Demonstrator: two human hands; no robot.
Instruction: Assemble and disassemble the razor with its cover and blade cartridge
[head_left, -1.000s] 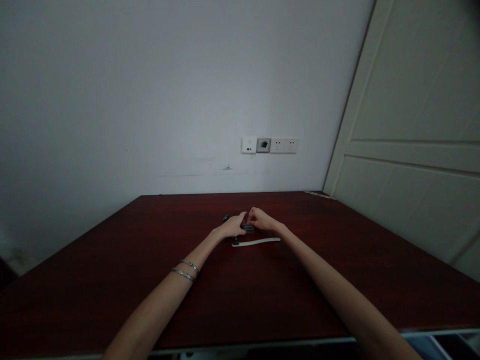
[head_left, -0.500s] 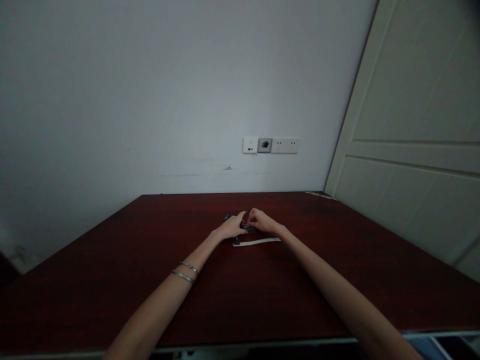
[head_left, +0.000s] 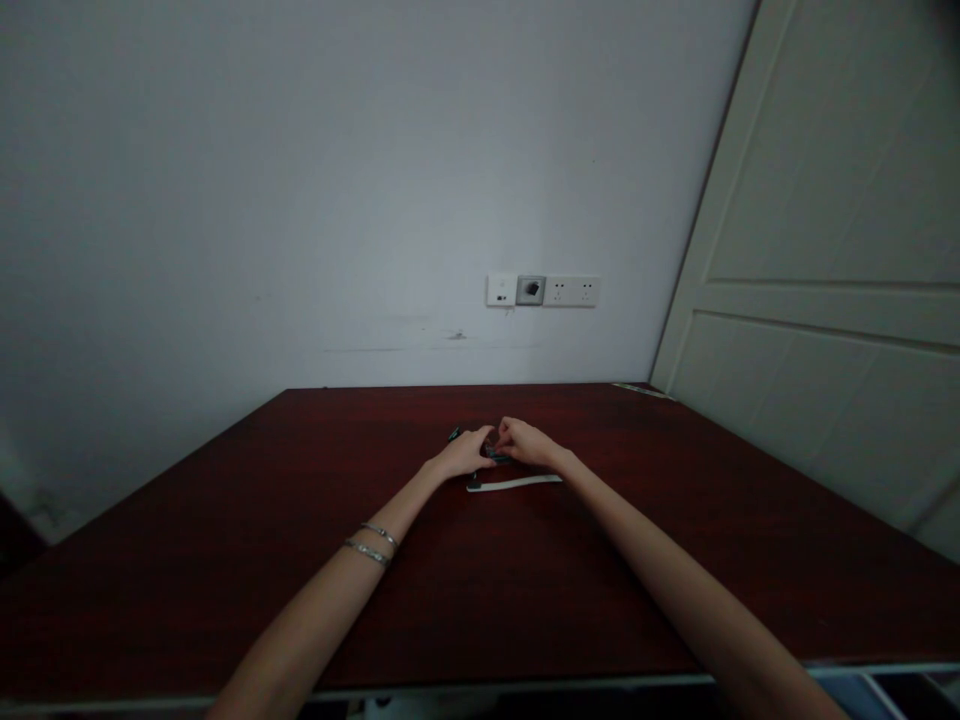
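Observation:
My left hand (head_left: 463, 455) curves its thumb and fingers around a small, flat, dark greenish piece (head_left: 501, 458) on the table. The piece is too small and too covered for me to tell its kind. My right hand (head_left: 523, 442) comes at it from the other side, fingers pinched together over it; whatever sits in the pinch is hidden. Just in front of both hands lies a flat white strip (head_left: 517, 484) with a dark end at its left. A small black and green object (head_left: 454, 434) pokes out behind my left hand.
All of this rests on a dark red wooden table (head_left: 480, 580). Behind it rises a pale wall with a row of sockets (head_left: 544, 291). A light panelled door (head_left: 825, 300) stands along the right side. A thin flat strip (head_left: 643, 391) lies at the table's far right corner.
Both hands stay in nearly the same place around the small piece, with only slight finger movement. The view has shifted very slightly.

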